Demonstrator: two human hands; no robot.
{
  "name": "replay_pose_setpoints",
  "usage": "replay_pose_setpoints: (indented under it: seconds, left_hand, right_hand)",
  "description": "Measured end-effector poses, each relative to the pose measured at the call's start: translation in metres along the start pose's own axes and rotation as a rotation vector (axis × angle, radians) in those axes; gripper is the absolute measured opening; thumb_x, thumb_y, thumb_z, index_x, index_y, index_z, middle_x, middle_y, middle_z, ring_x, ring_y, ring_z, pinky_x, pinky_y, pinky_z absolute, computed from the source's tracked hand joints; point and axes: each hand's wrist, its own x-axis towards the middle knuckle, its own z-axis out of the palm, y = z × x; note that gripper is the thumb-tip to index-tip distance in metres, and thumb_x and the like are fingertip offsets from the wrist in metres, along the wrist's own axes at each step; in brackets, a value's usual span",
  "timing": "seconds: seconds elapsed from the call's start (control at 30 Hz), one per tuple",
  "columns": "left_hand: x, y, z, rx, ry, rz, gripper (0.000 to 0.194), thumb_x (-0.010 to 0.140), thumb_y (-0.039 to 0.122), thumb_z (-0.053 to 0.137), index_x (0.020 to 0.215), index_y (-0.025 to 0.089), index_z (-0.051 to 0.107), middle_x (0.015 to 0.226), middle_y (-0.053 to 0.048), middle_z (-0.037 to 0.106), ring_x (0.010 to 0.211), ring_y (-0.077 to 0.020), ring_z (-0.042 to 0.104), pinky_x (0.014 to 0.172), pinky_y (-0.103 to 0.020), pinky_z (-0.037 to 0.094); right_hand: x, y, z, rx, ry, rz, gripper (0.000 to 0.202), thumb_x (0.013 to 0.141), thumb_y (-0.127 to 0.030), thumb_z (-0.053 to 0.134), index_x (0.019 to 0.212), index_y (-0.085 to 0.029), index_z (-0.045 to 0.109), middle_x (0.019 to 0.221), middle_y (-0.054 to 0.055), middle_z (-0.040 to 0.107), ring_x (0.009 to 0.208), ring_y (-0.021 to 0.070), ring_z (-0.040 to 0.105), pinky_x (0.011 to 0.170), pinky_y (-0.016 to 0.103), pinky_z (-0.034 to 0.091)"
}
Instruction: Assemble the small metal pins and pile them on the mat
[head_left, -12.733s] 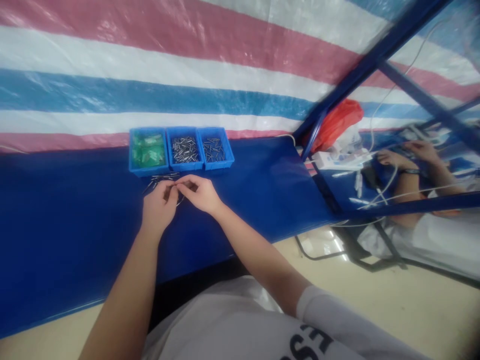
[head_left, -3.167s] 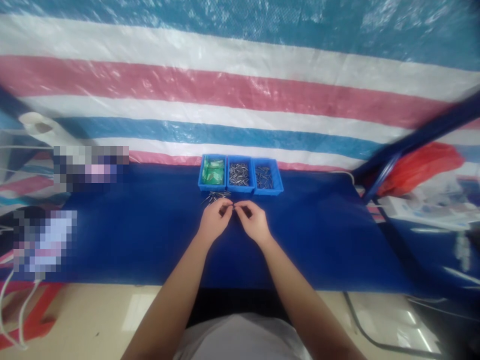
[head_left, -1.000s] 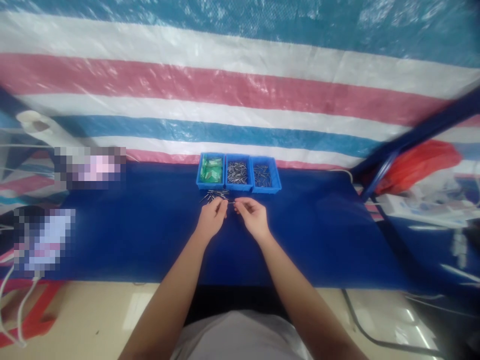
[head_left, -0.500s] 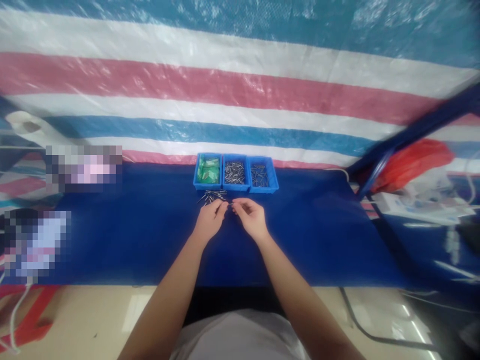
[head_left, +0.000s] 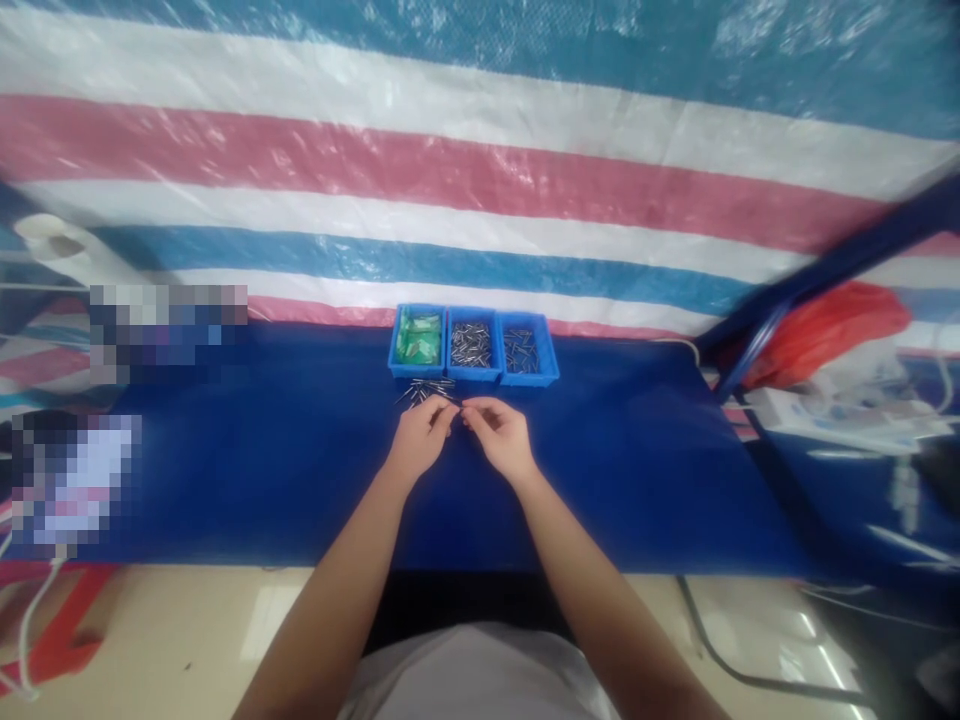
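Observation:
My left hand [head_left: 422, 436] and my right hand [head_left: 498, 434] meet over the table, thumbs and fingertips pinched together. Between them sits a thin metal pin, now almost wholly covered by the fingers. Just beyond my left hand lies a loose pile of slim metal pins [head_left: 427, 388], partly hidden by that hand. Three blue bins stand side by side behind it. The left bin [head_left: 417, 372] holds green plastic packets [head_left: 418, 340]. Many small metal pieces [head_left: 471, 345] fill the middle bin [head_left: 472, 374]. Fewer thin metal pieces [head_left: 520, 350] are in the right bin [head_left: 531, 379].
The blue table [head_left: 637, 470] runs across the view, with a striped plastic sheet [head_left: 480, 170] behind it. A white roll [head_left: 82, 255] and blurred-out items are at the left. A red bag [head_left: 832, 330] and a white power strip [head_left: 832, 420] lie beyond the right edge.
The fingertips of both hands have come closer together, so the thin pin that showed between them is now mostly covered. The bins and pile stay put; the view has shifted slightly.

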Motion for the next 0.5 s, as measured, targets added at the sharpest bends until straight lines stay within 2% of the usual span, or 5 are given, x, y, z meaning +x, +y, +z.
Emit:
replay_pose_setpoints:
  seconds: [0.17, 0.27, 0.33, 0.5]
  left_hand:
    - [0.0001, -0.0005, -0.0006, 0.032, 0.007, -0.032, 0.045, 0.1, 0.049, 0.046, 0.071, 0.019, 0.063, 0.06, 0.0, 0.064, 0.059, -0.0127, 0.063, 0.063, -0.025, 0.048]
    - [0.0004, -0.0007, 0.001, -0.033, 0.011, -0.027, 0.03, 0.095, 0.047, 0.057, 0.092, 0.021, 0.072, 0.07, 0.001, 0.07, 0.064, -0.0132, 0.066, 0.067, -0.025, 0.051]
    - [0.0005, -0.0008, 0.0023, -0.085, 0.02, -0.019, 0.027, 0.093, 0.044, 0.062, 0.106, 0.023, 0.072, 0.077, 0.001, 0.072, 0.065, -0.0129, 0.068, 0.069, -0.025, 0.053]
    - [0.0009, -0.0011, 0.0039, -0.115, 0.052, -0.038, 0.022, 0.092, 0.041, 0.062, 0.098, 0.022, 0.073, 0.08, 0.0, 0.073, 0.064, -0.0126, 0.068, 0.069, -0.026, 0.054]
  right_hand:
    - [-0.0006, 0.0014, 0.0008, -0.001, -0.024, -0.014, 0.033, 0.082, -0.051, 0.075, 0.095, -0.02, 0.076, 0.087, 0.007, 0.078, 0.076, 0.0197, 0.073, 0.075, 0.035, 0.061]
    - [0.001, 0.002, 0.0002, 0.02, -0.001, 0.004, 0.033, 0.082, -0.051, 0.075, 0.096, -0.02, 0.076, 0.086, 0.007, 0.077, 0.075, 0.0197, 0.073, 0.075, 0.035, 0.061]
    - [0.0019, 0.0017, -0.0002, 0.028, 0.013, 0.015, 0.034, 0.082, -0.051, 0.075, 0.095, -0.02, 0.076, 0.085, 0.007, 0.077, 0.074, 0.0195, 0.072, 0.075, 0.036, 0.061]
    - [0.0014, -0.0004, 0.0005, 0.044, 0.0, 0.026, 0.033, 0.081, -0.05, 0.077, 0.095, -0.02, 0.076, 0.085, 0.007, 0.078, 0.074, 0.0193, 0.072, 0.076, 0.036, 0.062]
